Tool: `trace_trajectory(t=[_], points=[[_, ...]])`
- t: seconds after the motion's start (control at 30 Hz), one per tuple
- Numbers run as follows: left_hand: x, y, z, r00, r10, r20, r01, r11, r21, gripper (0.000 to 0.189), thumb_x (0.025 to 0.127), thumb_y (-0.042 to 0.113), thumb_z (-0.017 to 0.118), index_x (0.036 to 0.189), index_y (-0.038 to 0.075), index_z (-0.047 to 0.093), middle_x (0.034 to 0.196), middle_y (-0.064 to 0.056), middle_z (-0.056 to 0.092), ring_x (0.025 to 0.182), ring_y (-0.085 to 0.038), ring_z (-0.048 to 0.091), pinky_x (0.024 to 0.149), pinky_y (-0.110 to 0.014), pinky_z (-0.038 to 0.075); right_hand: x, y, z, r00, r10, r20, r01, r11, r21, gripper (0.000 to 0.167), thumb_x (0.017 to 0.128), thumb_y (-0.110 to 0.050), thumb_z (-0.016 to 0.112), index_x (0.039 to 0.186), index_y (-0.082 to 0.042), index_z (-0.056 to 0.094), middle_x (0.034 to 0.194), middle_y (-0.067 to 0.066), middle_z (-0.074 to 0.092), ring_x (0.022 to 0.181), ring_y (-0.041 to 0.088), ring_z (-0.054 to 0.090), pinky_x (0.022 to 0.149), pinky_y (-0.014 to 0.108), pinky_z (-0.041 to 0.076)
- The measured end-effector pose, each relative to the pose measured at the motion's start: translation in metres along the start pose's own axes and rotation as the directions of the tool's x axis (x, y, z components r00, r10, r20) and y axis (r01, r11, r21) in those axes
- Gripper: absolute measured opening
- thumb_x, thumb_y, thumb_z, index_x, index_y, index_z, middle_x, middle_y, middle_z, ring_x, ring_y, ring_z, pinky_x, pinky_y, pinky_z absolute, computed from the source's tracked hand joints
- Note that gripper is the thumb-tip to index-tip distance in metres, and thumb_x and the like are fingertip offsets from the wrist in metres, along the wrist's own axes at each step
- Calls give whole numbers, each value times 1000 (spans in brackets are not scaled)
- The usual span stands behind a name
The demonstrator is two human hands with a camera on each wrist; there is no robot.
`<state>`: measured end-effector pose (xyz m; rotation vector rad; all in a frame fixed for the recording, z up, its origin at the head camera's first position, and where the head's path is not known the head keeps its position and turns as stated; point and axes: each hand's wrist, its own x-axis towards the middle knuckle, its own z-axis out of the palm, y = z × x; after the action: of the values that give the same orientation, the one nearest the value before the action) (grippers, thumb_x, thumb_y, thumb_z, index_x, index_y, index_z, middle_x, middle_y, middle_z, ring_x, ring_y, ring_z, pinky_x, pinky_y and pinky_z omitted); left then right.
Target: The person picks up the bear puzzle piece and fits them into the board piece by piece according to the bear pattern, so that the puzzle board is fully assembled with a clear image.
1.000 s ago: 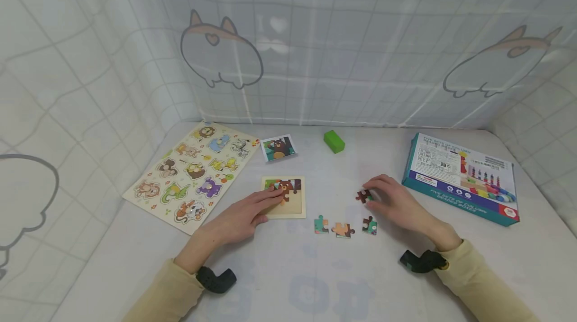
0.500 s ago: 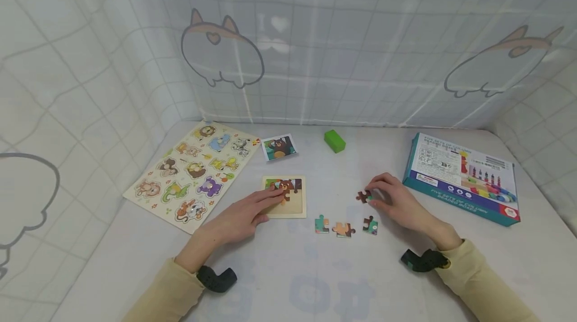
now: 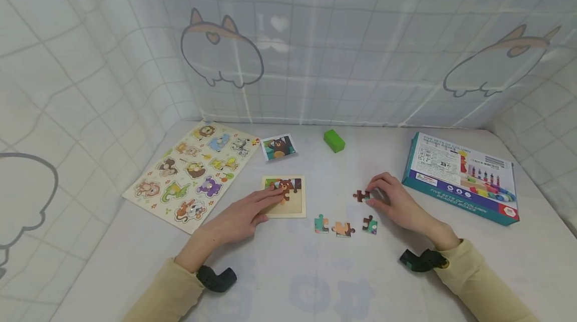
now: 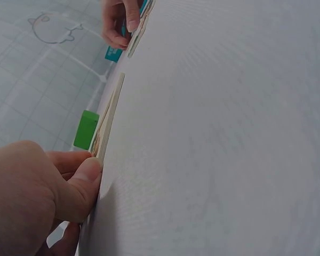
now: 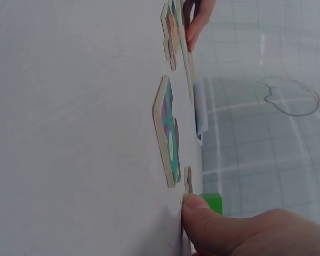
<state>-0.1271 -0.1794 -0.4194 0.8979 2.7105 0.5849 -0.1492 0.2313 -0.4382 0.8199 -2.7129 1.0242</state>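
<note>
My left hand [image 3: 241, 215] holds the left side of a small wooden puzzle tray [image 3: 303, 207], fingers over its top and thumb [image 4: 88, 169] against its edge. A partly assembled brown bear picture [image 3: 287, 187] lies inside, its left part covered by the fingers. My right hand [image 3: 396, 203] pinches a dark brown and green jigsaw piece [image 3: 359, 195] between thumb and fingers, low over the table. In front lie three loose pieces: a teal and orange piece [image 3: 320, 224], an orange and brown piece [image 3: 344, 230] and a green and brown piece [image 3: 370, 225].
An animal puzzle board [image 3: 180, 174] lies at the left. Behind the tray are a bear picture card [image 3: 279, 147] and a green block [image 3: 334, 140]. A beaded-boxes toy box [image 3: 462, 177] lies at the right, and a patterned curtain [image 3: 315, 61] hangs behind the table.
The piece in my right fingers has turned a little and shifts slightly left. My right hand moved slightly right, then stayed nearly still. My left hand and the tray stay in place.
</note>
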Motion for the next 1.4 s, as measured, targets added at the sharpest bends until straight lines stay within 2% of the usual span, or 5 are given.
trace_trajectory(t=[0.57, 0.97, 1.17, 1.4], points=[[0, 1, 0, 1000, -5, -3, 5, 1000, 11, 55, 103, 17, 55, 155, 22, 38, 163, 4, 30, 151, -25, 27, 121, -47, 31, -1, 0, 1, 999, -47, -6, 46, 998, -47, 19, 88, -1, 73, 105, -4, 64, 114, 8, 56, 109, 24, 52, 95, 15, 38], [-2, 4, -2, 1000, -4, -16, 4, 1000, 2, 55, 102, 17, 55, 154, 21, 40, 163, 2, 32, 151, -26, 28, 121, -47, 30, -1, -1, 1, 999, -36, 5, 36, 998, -47, 18, 89, 0, 72, 105, -4, 63, 115, 8, 55, 109, 24, 51, 94, 12, 37], [-1, 3, 0, 1000, -8, -24, 8, 1000, 8, 53, 103, 23, 54, 154, 23, 40, 163, 5, 32, 151, -24, 28, 122, -46, 30, -1, -2, 1, 1000, -26, 4, 26, 999, -47, 17, 90, -1, 71, 105, -3, 63, 114, 8, 55, 109, 24, 50, 94, 17, 38], [-2, 1, 2, 999, -3, -40, 3, 1000, 13, 53, 103, 32, 55, 154, 24, 41, 162, 5, 33, 151, -24, 28, 121, -46, 31, -1, -5, 0, 1000, -18, 9, 18, 999, -38, 17, 91, -1, 70, 106, -4, 63, 115, 8, 56, 110, 25, 51, 96, 13, 37]])
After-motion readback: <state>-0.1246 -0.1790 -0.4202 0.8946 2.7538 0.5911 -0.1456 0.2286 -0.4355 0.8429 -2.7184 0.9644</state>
